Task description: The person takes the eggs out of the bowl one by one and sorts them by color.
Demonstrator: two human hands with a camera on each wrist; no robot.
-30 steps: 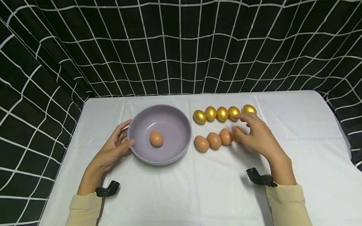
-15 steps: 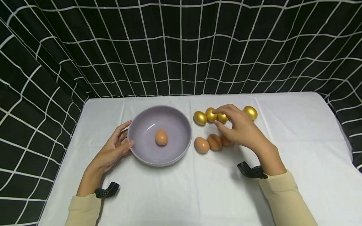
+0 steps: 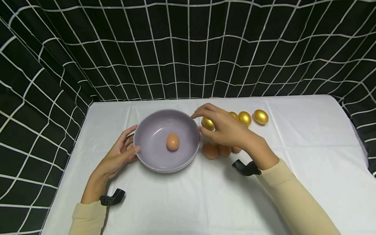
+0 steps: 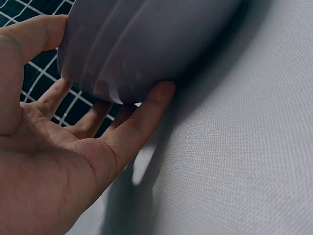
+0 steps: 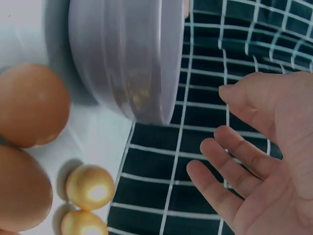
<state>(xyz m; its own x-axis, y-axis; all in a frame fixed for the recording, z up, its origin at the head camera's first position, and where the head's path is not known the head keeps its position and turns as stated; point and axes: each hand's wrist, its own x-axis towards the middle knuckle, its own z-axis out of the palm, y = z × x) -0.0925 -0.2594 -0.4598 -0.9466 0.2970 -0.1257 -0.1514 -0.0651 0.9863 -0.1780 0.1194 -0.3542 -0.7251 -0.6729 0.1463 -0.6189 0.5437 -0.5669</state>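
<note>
A lavender bowl (image 3: 152, 160) stands on the white cloth with one brown egg (image 3: 172, 142) inside, right of its middle. My left hand (image 3: 117, 158) grips its left side, thumb on the rim and fingers against the outer wall, as the left wrist view shows. My right hand (image 3: 224, 127) hovers by the right rim, thumb and fingers apart. Nothing is between them in the right wrist view. Beneath this hand lie several brown eggs (image 3: 210, 150), partly hidden. Behind it runs a row of gold eggs (image 3: 244, 118), some covered by the hand.
White cloth (image 3: 176, 202) covers the table. A black curtain with a white grid (image 3: 188, 49) hangs behind and at the sides. Each wrist carries a black camera mount (image 3: 113, 197). The rightmost gold egg (image 3: 260, 117) lies slightly apart from its row.
My right hand has moved left from above the eggs' right end to the bowl's right rim. The egg in the bowl has shifted right. My left hand keeps its place.
</note>
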